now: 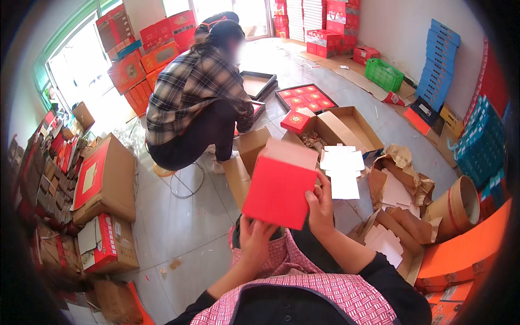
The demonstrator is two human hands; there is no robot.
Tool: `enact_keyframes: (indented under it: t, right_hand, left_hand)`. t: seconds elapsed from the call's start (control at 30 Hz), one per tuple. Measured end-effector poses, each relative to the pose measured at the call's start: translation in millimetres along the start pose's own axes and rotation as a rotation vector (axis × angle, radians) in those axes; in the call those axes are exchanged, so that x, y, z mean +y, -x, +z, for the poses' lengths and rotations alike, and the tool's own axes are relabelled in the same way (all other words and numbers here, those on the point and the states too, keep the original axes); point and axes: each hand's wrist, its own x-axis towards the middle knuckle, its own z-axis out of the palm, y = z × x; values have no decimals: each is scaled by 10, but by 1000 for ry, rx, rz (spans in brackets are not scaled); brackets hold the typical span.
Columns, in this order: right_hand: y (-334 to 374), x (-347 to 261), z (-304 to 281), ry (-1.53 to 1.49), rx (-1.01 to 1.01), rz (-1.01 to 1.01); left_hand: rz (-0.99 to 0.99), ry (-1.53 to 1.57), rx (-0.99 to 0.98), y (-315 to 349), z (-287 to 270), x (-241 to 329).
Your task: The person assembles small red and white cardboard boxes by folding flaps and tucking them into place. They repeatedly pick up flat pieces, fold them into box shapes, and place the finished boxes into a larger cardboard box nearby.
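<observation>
A red cardboard box (283, 187) is held up in front of my lap, its brownish top side tilted away from me. My left hand (257, 238) supports it from below at the near left corner, fingers partly behind it. On the right edge my right hand (320, 205) grips it with thumb in front. Just beyond, a flat white die-cut carton (343, 169) lies over open brown cardboard boxes (355, 127). A smaller red box with a gold round emblem (296, 121) rests on those boxes. Whether the held box is open at the top I cannot tell.
A co-worker in a plaid shirt (189, 97) sits on a low stool (162, 170) ahead left, by black trays (305, 97) of red boxes. Cartons (105, 179) stand at left. To the right are torn brown paper (406, 173), a cardboard tube (454, 206) and blue stacks (437, 65).
</observation>
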Motion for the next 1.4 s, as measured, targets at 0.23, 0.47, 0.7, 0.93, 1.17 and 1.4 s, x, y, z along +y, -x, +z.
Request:
enact_keyframes:
  t: [0.23, 0.47, 0.7, 0.93, 1.17, 1.4]
  right_hand:
    - [735, -4, -436, -20, -325, 241]
    - [588, 25, -601, 294, -524, 238]
    - [498, 140, -483, -8, -314, 250]
    - [-339, -46, -277, 105, -851, 940]
    - [-328, -9, -174, 286, -865, 989]
    - [-169, -27, -186, 442, -918, 552]
  left_hand:
    - [-132, -304, -58, 330, -433, 310]
    - [-117, -724, -200, 238, -780, 154]
    - [-175, -766, -200, 181, -516, 206]
    - [-117, -860, -317, 106, -305, 315]
    - [-49, -635, -210, 178, -388, 113]
    - [-25, -605, -251, 218, -438, 104]
